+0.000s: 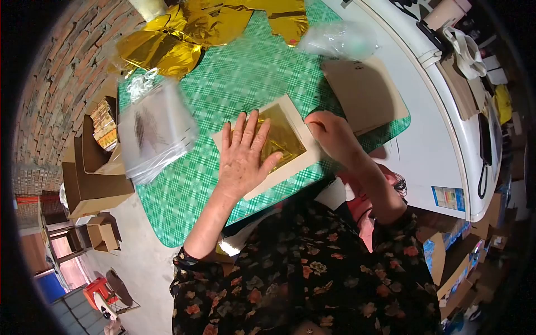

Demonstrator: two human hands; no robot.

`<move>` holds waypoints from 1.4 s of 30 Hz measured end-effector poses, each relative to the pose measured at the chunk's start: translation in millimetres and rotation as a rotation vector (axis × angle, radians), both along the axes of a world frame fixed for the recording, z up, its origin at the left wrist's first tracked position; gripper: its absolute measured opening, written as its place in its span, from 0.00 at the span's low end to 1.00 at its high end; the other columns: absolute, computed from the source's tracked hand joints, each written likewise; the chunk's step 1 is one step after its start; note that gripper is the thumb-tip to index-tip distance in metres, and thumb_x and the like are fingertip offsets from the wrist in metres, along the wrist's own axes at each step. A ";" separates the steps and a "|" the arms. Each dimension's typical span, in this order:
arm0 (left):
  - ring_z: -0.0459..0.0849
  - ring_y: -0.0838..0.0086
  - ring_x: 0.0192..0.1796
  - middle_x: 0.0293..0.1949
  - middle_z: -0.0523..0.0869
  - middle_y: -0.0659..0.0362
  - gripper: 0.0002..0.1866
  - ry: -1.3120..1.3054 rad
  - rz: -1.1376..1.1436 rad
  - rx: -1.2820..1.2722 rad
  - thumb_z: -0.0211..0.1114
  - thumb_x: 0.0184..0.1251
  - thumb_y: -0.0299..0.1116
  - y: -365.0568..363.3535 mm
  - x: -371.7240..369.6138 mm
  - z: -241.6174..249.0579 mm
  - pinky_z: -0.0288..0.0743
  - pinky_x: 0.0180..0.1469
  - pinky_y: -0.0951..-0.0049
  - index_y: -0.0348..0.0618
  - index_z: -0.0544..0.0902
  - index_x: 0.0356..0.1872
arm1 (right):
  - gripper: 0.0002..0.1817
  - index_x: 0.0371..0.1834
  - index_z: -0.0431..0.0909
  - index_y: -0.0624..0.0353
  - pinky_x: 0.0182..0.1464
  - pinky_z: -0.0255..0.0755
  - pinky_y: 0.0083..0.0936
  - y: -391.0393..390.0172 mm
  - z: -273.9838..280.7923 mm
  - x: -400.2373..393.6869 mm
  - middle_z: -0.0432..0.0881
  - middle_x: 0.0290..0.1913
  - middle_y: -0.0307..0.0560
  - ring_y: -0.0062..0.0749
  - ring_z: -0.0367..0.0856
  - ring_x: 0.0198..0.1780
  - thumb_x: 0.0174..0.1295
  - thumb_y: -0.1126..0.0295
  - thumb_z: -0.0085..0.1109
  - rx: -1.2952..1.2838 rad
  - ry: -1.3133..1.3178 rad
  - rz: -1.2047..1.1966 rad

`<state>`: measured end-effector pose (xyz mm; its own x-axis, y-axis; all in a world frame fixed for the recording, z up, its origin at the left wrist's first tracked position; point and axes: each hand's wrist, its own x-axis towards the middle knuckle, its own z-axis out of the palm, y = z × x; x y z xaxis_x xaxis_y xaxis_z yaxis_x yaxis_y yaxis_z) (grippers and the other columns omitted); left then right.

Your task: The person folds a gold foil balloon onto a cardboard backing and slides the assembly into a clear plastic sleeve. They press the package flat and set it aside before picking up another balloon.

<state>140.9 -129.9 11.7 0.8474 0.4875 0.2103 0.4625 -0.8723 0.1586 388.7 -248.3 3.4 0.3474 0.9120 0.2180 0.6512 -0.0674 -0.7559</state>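
On the table in front of me lies a beige sheet of card (314,153) with a square of gold foil (287,139) on its middle. My left hand (242,156) rests flat over the left part of the foil, fingers stretched and slightly apart. At the card's right edge is my right hand (335,137), its fingers curled in a pinch. Whatever those fingers may hold is hidden. Right of that hand lies a stack of beige card (365,92).
A green checked cloth (240,78) covers the table. Crumpled gold foil (162,47) lies at the back, near a clear plastic bag (338,40). Clear plastic sleeves (159,128) overhang the left edge beside cardboard boxes (92,184). A white appliance (430,111) stands at right.
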 end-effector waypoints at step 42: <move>0.53 0.48 0.91 0.90 0.58 0.50 0.52 0.053 -0.137 -0.193 0.78 0.64 0.58 -75.6 -57.0 3.7 0.42 0.90 0.35 0.56 0.67 0.87 | 0.14 0.51 0.87 0.64 0.37 0.77 0.40 -105.9 173.6 -87.0 0.86 0.36 0.49 0.46 0.84 0.33 0.70 0.65 0.71 0.065 0.964 1.028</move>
<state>83.9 -205.5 15.4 0.9159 0.3937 0.0775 0.3538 -0.8835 0.3070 301.8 -354.2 177.0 -0.4223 0.8439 0.3309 -0.3797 0.1668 -0.9100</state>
